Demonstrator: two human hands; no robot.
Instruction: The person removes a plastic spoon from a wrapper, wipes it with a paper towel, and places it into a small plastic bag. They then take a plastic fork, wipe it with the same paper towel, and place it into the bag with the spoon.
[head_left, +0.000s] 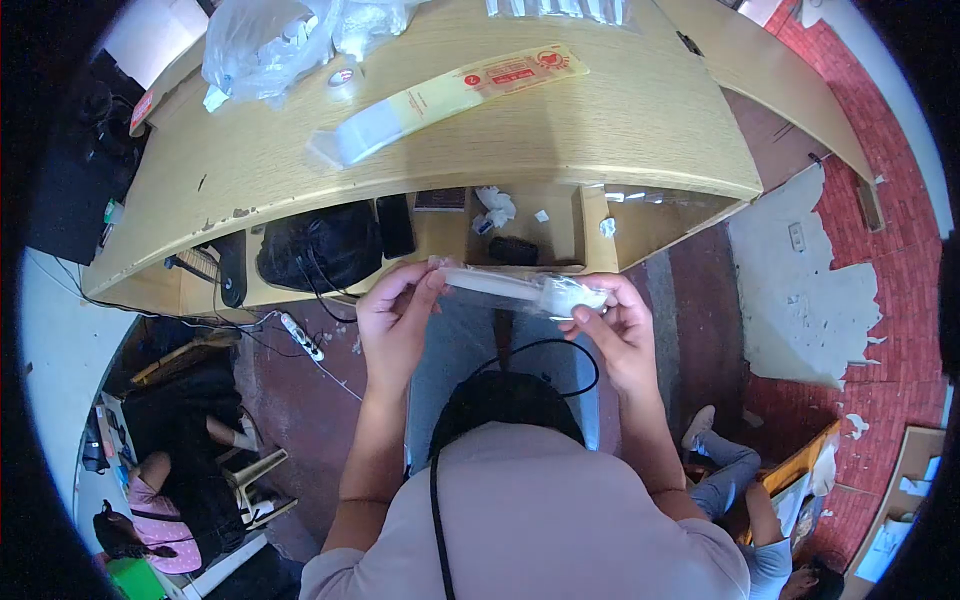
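Between my two hands, above my lap, a white spoon-shaped item in a clear plastic wrapper (500, 284) is stretched out sideways. Its narrow handle points left and its wider end lies to the right. My left hand (398, 305) pinches the wrapper at the handle end between thumb and fingertips. With thumb and bent fingers, my right hand (617, 325) grips the wider end. Wrapper glare hides the exact shape of that end. The item is just in front of the open drawer (560, 225) under the table, touching neither drawer nor tabletop.
On the wooden table (640, 120) lie a long yellow-and-clear packet (470, 95), a tape roll (343, 80) and plastic bags (270, 50). Below are a black bag (320, 245), a phone (396, 226) and a power strip (302, 337). Other people sit behind on both sides.
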